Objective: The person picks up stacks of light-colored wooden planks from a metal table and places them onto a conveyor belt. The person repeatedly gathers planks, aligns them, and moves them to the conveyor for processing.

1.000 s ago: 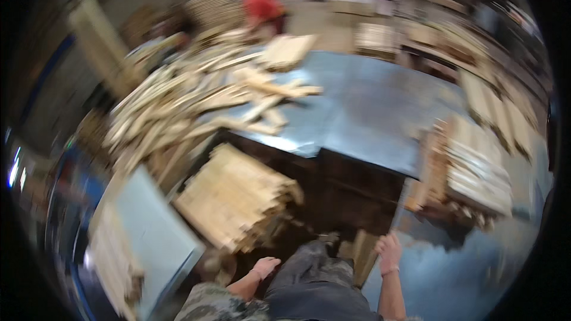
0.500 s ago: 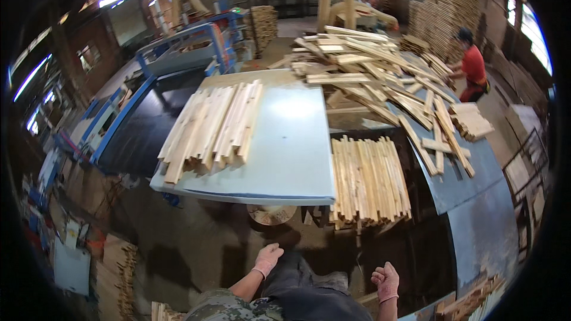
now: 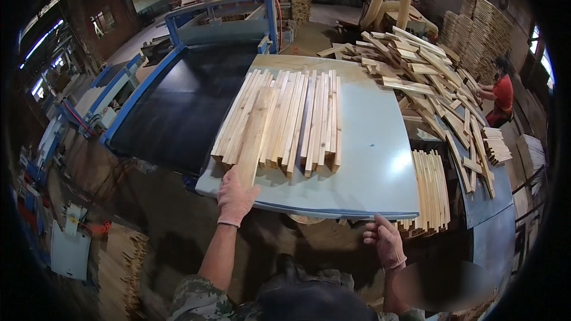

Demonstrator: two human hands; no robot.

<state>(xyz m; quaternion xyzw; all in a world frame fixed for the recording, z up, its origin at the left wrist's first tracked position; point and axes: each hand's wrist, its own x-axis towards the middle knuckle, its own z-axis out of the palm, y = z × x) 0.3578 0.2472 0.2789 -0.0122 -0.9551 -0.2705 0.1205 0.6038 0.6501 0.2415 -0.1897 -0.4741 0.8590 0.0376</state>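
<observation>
My left hand (image 3: 236, 198), in a pale pinkish glove, is closed around the near end of a flat wooden board (image 3: 259, 120). The board slants across a row of narrow wooden strips (image 3: 324, 120) laid side by side on a pale blue-grey tabletop (image 3: 375, 160). My right hand (image 3: 386, 244), also gloved, hovers by the table's near right edge with nothing in it. Its index finger points out toward the edge, apart from the other loosely bent fingers. Whether that fingertip touches the edge, I cannot tell.
Left of the table lies a black conveyor belt (image 3: 184, 95) with a blue frame. Stacked strips (image 3: 431, 187) stand low beyond the table's right side. Loose boards (image 3: 416, 68) are heaped at the back right, where a person in red (image 3: 502, 95) works. More wood (image 3: 119, 267) lies lower left.
My view has turned left and drawn closer to the table. My left hand has reached forward from near my body and taken hold of the board's end. My right hand has risen to the table edge.
</observation>
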